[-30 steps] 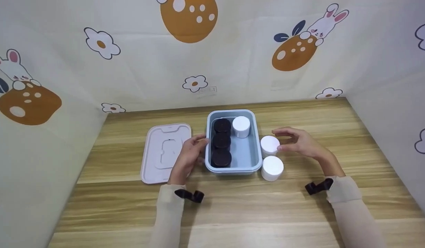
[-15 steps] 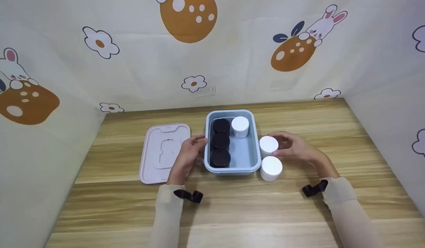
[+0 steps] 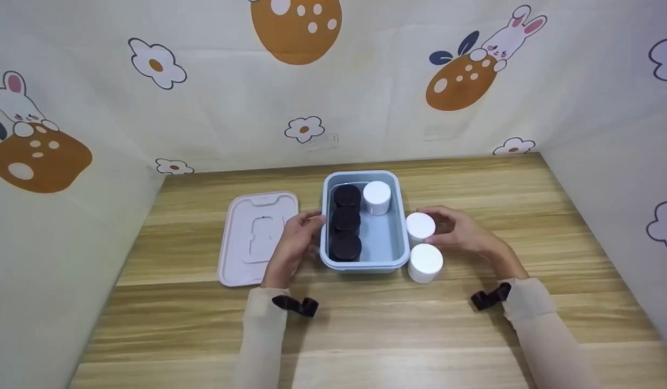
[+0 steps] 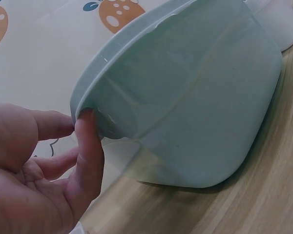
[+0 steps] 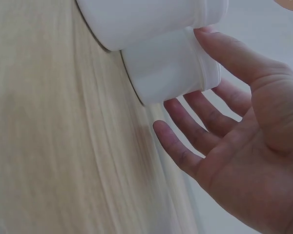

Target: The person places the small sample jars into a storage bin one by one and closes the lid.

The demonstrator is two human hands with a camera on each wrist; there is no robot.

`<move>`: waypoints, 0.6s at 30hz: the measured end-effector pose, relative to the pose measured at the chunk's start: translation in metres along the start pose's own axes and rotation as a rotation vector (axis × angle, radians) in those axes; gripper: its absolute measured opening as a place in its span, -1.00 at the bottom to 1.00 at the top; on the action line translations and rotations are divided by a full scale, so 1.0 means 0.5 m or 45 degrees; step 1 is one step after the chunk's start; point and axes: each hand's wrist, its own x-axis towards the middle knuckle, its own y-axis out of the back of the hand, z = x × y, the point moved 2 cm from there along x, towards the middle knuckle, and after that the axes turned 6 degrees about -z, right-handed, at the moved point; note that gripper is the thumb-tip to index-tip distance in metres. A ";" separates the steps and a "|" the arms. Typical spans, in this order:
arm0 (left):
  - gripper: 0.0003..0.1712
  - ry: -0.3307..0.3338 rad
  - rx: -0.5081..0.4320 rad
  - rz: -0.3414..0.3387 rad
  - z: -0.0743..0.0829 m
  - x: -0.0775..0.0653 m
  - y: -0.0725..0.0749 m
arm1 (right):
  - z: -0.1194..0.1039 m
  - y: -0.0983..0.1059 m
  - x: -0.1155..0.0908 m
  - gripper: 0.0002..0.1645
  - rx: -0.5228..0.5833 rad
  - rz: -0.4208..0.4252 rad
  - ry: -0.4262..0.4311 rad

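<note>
Fingers (image 4: 90, 151) of two hands engaged at the blue box (image 3: 365, 265)

Short of the box, two cream sleeves (image 3: 263, 329) each bear a black device (image 3: 295, 306). Just right of the box's near corner, a first white jar (image 3: 425, 263) stands upright on the wooden table (image 3: 376, 335). Left of the box, the left hand (image 3: 296, 237) pinches its rim between thumb and forefinger; a pale lid (image 3: 241, 232) lies flat, partly behind that hand. Right of the box, the right hand (image 3: 463, 232) holds a second white jar (image 3: 420, 227), upright, thumb opposed to spread, curved fingers. Inside the box, three black cylinders (image 3: 345, 219) line the left wall; a third white jar (image 3: 377, 199) occupies the far right corner. Beyond the box hangs a printed wall covering (image 3: 225, 102)
</note>
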 end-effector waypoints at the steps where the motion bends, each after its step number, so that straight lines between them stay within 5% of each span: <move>1: -0.49 -0.002 0.006 0.000 0.000 0.000 0.000 | 0.001 -0.001 0.000 -0.14 -0.003 0.005 -0.003; 18: -0.52 -0.031 -0.012 -0.008 0.001 0.004 -0.002 | -0.007 0.008 0.002 -0.22 0.162 0.214 -0.066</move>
